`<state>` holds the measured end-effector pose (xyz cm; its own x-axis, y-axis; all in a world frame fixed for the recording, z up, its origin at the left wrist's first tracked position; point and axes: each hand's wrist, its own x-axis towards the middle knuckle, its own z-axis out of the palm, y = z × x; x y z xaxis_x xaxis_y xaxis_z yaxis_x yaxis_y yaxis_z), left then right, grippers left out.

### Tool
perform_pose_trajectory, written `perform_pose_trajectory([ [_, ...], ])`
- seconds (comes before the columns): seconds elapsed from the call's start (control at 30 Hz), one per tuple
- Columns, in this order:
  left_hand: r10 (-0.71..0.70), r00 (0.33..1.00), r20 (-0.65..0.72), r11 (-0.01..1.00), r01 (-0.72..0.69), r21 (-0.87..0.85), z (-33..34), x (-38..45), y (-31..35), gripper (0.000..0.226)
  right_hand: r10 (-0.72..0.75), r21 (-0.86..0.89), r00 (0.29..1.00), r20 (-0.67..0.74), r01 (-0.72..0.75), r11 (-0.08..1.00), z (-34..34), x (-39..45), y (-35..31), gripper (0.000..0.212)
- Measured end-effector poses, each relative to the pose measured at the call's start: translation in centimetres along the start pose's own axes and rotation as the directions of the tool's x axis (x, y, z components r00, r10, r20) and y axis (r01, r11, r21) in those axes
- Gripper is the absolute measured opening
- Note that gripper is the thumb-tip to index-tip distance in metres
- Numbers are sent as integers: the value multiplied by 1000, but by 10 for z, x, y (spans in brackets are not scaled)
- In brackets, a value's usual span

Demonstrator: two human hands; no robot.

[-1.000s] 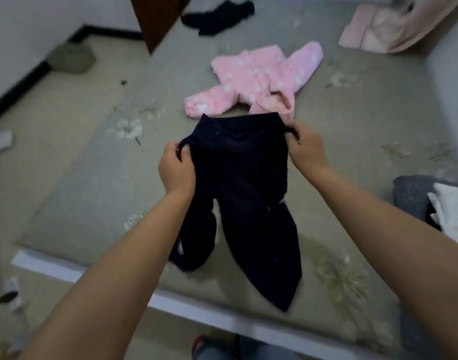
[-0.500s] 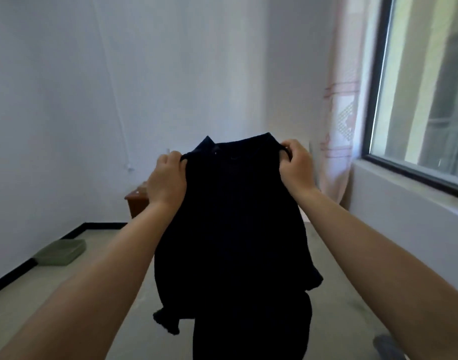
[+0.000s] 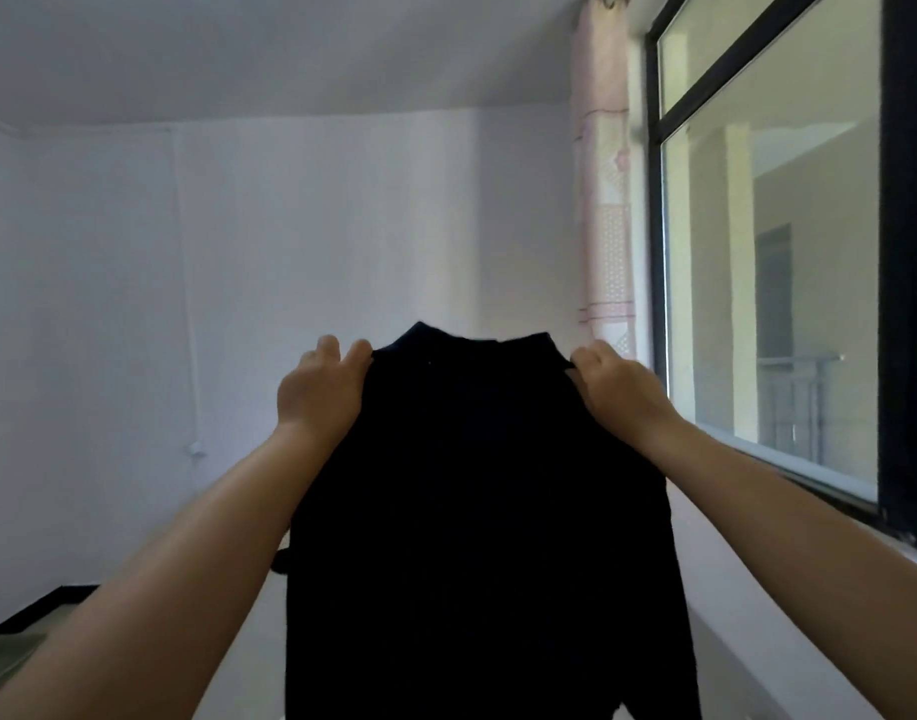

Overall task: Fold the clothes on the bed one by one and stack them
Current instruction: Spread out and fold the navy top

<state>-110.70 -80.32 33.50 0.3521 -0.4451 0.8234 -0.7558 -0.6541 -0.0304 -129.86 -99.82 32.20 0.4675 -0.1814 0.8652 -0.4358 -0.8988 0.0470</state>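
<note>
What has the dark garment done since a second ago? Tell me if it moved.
Yes. The dark garment, gripped at its top corners by both hands, went up: it hung over the bed before, and now its top edge sits level with the window.

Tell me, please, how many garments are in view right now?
1: a dark garment hanging in front of the camera, the left hand and right hand gripping its top corners. The bed is out of view.

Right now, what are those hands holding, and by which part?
Both hands, left and right, hold a dark garment by its top corners.
</note>
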Motion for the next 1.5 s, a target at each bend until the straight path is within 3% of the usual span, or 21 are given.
perform_pose_trajectory([
  [0.17, -23, 977, -210, 991, -5, -131, -7, 8, 14, 23, 299, 86, 947, -119, -290, 953, -19, 5, 1, 31],
  [0.27, 138, 978, -155, 988, -146, -41, 9, -6, 3, 18, 246, -61, 967, 68, -242, 968, -6, -17, 4, 31],
  [0.33, 121, 992, -45, 993, -120, 20, 17, -18, -9, 8, 192, -50, 978, 87, -188, 981, -2, -31, 6, 27],
  [0.4, 143, 990, -3, 989, -143, 21, 22, -28, -21, 18, 155, -24, 986, 68, -154, 988, 0, -38, 7, 22],
  [0.47, 178, 982, -68, 984, -178, 11, 21, -36, -24, 24, 198, -32, 972, 126, -196, 980, -5, -43, -4, 28],
  [0.53, 201, 972, -123, 979, -204, -9, 15, -43, -26, 15, 240, 23, 957, 163, -246, 969, -8, -48, -11, 33],
  [0.63, 194, 962, -193, 978, -206, -44, -1, -56, -33, 20, 208, 19, 973, 102, -211, 977, -24, -58, -26, 35],
  [0.73, 252, 926, -281, 962, -270, -27, -15, -83, -41, 34, 145, 15, 989, -33, -144, 989, -38, -86, -42, 51],
  [0.8, 281, 904, -322, 952, -304, -25, -24, -108, -44, 34, 125, 17, 986, -114, -124, 992, -49, -115, -55, 49],
  [1.0, 272, 908, -319, 922, -341, -183, -55, -188, -62, 23, 210, -21, 975, -72, -212, 977, -79, -190, -95, 51],
  [1.2, 180, 926, -333, 936, -266, -232, -86, -243, -83, 15, 136, -10, 982, -134, -139, 990, -116, -217, -129, 45],
  [1.37, 135, 927, -349, 940, -232, -252, -100, -231, -83, 35, 176, 16, 977, -118, -176, 984, -119, -204, -135, 62],
  [1.5, 239, 928, -284, 928, -305, -215, -75, -229, -86, 36, 107, -67, 994, 15, -106, 992, -93, -203, -121, 73],
])
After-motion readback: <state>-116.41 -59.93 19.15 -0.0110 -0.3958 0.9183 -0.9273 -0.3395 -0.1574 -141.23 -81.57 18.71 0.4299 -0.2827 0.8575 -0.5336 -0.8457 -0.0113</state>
